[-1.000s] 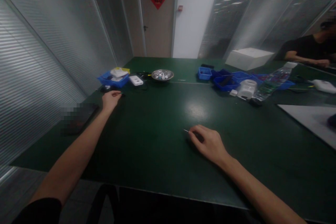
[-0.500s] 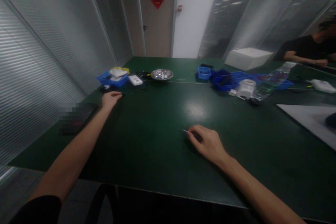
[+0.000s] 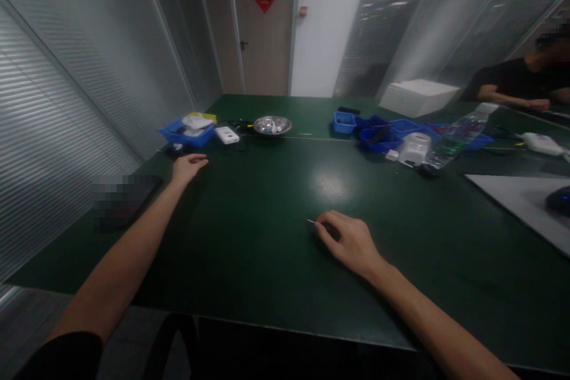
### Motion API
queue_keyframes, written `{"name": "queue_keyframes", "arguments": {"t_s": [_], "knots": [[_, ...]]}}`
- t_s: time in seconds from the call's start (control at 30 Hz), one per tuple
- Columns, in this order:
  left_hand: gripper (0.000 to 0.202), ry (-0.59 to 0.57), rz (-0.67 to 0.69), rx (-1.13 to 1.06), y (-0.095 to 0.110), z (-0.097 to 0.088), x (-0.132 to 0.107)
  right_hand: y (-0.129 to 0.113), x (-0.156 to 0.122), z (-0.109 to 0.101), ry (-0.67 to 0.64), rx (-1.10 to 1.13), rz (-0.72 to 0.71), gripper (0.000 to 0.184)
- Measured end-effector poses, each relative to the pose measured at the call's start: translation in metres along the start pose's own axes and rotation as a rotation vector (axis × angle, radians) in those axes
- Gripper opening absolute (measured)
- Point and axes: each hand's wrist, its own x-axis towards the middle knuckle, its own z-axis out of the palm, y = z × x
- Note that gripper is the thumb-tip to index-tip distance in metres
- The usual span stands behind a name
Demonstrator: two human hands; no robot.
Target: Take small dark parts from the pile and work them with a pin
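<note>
My right hand (image 3: 350, 240) rests low over the green table (image 3: 249, 249), right of the middle. Its thumb and forefinger are pinched on a thin pale stick (image 3: 310, 221), whose short end points left; the rest is hidden in the fingers. Stretched out to the left, my left hand (image 3: 187, 168) has its thumb and fingertips brought close together. A small dark spot shows between them, too small to name. Just beyond this hand are a blue bin (image 3: 200, 140) with white tissue and a white box-shaped device (image 3: 227, 135).
A steel bowl (image 3: 260, 124) with small items stands at the back. Blue bins (image 3: 344, 123), a white container (image 3: 416, 148), a tilted plastic bottle (image 3: 458, 136) and a white box (image 3: 418, 98) are back right. A grey mat (image 3: 503, 196) bears a mouse (image 3: 559, 200). A person sits far right.
The view has shifted slightly, so everything sits a little further left and up. Both hands keep nearly the same pose; the dark bit at my left fingertips shows less.
</note>
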Motion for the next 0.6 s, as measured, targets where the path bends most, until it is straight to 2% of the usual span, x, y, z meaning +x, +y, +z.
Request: {"name": "queue_keyframes", "arguments": {"t_s": [0.37, 0.47, 0.6], "knots": [[0.037, -0.019, -0.043, -0.074, 0.008, -0.011, -0.003, 0.001, 0.0, 0.001, -0.005, -0.007, -0.001, 0.025], [0.039, -0.033, 0.001, -0.071, 0.004, -0.01, -0.002, 0.0, -0.001, 0.001, -0.004, -0.009, 0.003, 0.024], [0.053, -0.071, 0.081, -0.119, -0.002, -0.009, -0.003, 0.0, -0.001, 0.0, -0.008, -0.004, -0.001, 0.024]]}}
